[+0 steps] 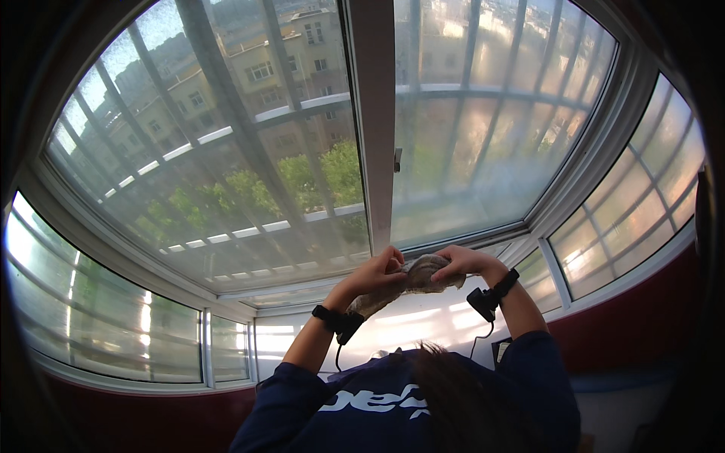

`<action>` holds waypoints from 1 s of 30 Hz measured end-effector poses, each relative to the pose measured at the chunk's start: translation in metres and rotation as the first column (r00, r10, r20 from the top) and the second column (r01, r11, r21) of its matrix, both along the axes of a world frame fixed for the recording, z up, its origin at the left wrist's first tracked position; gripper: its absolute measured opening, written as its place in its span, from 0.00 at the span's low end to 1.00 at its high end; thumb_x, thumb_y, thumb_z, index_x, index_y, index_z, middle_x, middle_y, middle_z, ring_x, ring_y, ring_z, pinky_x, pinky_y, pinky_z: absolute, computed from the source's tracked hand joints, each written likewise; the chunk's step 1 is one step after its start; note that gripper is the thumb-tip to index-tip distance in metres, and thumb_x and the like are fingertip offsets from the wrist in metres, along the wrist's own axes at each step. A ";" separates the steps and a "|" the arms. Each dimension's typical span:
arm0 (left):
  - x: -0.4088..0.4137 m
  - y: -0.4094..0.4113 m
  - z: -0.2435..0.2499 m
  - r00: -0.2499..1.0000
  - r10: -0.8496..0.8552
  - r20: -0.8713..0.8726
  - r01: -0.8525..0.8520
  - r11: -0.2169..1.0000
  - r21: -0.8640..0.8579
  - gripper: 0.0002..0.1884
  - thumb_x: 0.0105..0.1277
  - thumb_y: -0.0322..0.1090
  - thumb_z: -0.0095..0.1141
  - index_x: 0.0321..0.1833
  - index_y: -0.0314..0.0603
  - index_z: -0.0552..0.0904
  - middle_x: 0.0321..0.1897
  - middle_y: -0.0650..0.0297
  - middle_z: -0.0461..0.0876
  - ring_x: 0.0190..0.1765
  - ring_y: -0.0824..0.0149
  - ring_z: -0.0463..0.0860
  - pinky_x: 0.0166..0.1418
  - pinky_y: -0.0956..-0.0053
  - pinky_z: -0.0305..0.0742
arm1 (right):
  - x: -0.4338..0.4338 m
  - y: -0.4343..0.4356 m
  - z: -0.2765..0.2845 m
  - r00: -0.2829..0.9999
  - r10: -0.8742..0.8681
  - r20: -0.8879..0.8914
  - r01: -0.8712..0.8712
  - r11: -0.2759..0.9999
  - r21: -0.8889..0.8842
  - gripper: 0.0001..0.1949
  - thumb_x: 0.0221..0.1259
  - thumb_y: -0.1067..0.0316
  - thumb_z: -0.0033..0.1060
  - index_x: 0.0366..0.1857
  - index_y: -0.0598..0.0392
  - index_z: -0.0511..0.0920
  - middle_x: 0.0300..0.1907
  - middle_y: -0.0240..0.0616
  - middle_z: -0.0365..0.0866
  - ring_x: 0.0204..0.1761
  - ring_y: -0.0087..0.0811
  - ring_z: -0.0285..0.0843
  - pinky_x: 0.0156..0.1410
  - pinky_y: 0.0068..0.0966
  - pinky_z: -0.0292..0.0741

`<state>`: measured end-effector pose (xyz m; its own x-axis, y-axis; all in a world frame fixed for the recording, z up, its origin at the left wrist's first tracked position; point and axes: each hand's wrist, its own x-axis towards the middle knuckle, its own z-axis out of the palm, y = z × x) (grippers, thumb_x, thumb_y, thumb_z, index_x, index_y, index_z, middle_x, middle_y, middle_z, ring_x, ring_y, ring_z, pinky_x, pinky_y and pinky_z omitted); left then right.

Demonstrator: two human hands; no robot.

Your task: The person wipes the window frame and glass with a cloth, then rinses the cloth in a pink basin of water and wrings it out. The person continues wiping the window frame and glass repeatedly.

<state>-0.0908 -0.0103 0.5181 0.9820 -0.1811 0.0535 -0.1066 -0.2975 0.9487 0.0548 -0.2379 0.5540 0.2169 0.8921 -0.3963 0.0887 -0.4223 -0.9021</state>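
Observation:
Between both hands a damp-looking grey-brown cloth (426, 273) is bunched and hangs down in folds. My left hand (380, 270) grips its left part with curled fingers, and a length of the cloth droops below that wrist. My right hand (463, 263) pinches the other end, thumb on the near side. Just behind the hands stands the lower edge of a sliding window, with a white vertical frame bar (376, 130) rising from there. A small window latch (398, 159) sits on that bar. Each wrist wears a black strap with a small cabled device.
Left glass pane (272, 170) and right glass pane (481, 141) fill the front; the right one looks hazy. Metal bars, trees and buildings show outside. Side windows (113, 317) flank both sides. A white sunlit sill (419, 323) lies below the hands. Dark red wall (623, 311) stands at right.

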 end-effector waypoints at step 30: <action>0.059 0.042 0.102 0.391 0.356 0.849 -0.665 0.747 -0.006 0.28 0.69 0.35 0.46 0.72 0.37 0.64 0.75 0.47 0.56 0.77 0.46 0.54 0.76 0.54 0.54 | 0.055 0.171 0.059 -0.105 -0.676 0.730 -0.484 0.676 0.556 0.17 0.53 0.68 0.64 0.49 0.49 0.81 0.57 0.35 0.78 0.63 0.41 0.72 0.65 0.42 0.71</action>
<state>-0.0315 0.0319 0.6198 0.4708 0.1838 0.8629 -0.4471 -0.7934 0.4130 0.1094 -0.0668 0.6127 -0.1103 0.5731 0.8120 0.9788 -0.0792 0.1888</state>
